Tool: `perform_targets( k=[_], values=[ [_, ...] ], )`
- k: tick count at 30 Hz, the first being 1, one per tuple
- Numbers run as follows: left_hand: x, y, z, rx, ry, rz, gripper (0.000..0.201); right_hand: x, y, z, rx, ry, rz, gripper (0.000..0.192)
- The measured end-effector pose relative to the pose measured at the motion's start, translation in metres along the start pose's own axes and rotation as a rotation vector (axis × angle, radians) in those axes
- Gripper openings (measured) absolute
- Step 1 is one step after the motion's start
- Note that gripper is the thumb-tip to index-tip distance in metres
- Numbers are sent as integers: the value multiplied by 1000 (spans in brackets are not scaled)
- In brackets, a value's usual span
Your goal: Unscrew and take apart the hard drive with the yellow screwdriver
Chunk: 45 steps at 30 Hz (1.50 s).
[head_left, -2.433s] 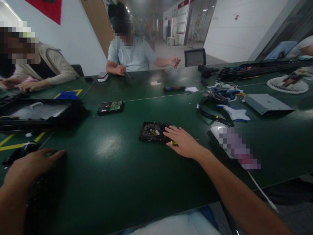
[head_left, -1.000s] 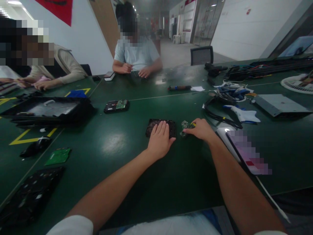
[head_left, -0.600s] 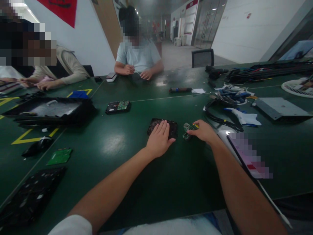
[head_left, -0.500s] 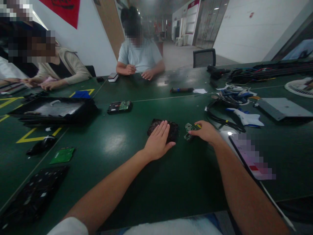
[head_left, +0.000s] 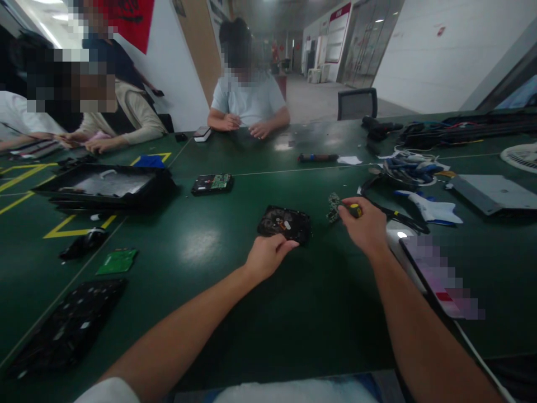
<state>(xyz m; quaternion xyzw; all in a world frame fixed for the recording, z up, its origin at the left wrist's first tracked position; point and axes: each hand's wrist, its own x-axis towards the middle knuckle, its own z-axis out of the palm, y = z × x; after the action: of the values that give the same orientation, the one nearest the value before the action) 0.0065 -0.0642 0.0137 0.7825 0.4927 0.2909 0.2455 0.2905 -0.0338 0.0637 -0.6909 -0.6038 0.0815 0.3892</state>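
With our left hand (head_left: 265,256) we pinch the near edge of the black rectangular drive (head_left: 289,221) on the glossy green table (head_left: 176,221); our right hand (head_left: 370,225) grips a yellow-and-black tool handle (head_left: 356,210) and a small grey-green circuit board (head_left: 334,207), best held lightly by its edges

blk chair (head_left: 357,104) – bkgd | red banner (head_left: 140,28) – on wall (head_left: 178,78) | gry box (head_left: 499,193)

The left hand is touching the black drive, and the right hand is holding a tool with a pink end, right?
Nearly! The tool has no pink end: the head view shows yellow and black. The left hand is touching the black drive, and the right hand is holding that tool.
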Motion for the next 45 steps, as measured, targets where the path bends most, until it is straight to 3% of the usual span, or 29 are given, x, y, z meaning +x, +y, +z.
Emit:
perform_targets(
  k=[3, 6, 10, 14, 24, 26, 30, 33, 40, 45],
  values=[
    [-1, 5, 3, 100, 17, 20, 57, -15, -16, 12, -28, -58, -212, 25],
    [-1, 6, 2, 144, 44, -25, 42, -30, -30, 25, -58, -166, -393, 28],
    [3, -1, -1, 104, 76, -106, 26, -42, -40, 36, -175, -275, -545, 27],
    [8, -7, -2, -8, 100, -160, 31, -45, -40, 40, -201, -412, -634, 19],
    [9, -12, 0, -45, 119, -184, 42, -37, -27, 35, -107, -504, -591, 20],
    [7, -12, 0, 11, 125, -91, 38, -33, -25, 33, -69, -447, -544, 23],
    [4, -5, 2, 254, 186, 273, 25, -23, -15, 30, -154, -288, -384, 27],
    [4, -2, 5, 322, 133, 439, 32, -15, -3, 28, -282, -295, -254, 32],
    [6, -3, 8, 385, 76, 452, 44, -5, 9, 22, -291, -509, -136, 61],
    [4, -2, 9, 473, 50, 459, 48, -5, 13, 26, -244, -517, -133, 66]
  ],
)
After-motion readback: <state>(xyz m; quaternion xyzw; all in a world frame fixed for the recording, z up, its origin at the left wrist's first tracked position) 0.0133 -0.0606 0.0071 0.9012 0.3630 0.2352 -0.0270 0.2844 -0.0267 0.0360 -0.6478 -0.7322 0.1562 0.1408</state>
